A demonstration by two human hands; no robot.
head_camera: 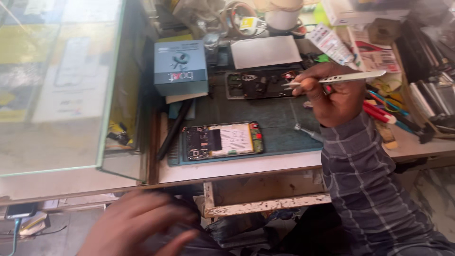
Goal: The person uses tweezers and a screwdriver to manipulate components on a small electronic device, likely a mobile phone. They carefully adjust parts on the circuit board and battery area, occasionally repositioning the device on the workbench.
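My right hand [332,92] holds white tweezers [348,77], tips pointing left over a dark opened phone frame [258,84] at the back of the green work mat [279,116]. An opened phone with its battery and boards showing [222,140] lies at the mat's front left. My left hand [135,227] is low at the bottom left, below the bench edge, blurred, fingers apart and holding nothing I can see. A screwdriver [308,132] lies on the mat just under my right wrist.
A grey-blue box [180,67] stands at the mat's back left, a glass display case [57,85] fills the left. A white sheet [265,51], a white cup [283,18], packets and red and blue tools [379,111] crowd the back and right. A black stick [174,128] lies beside the mat.
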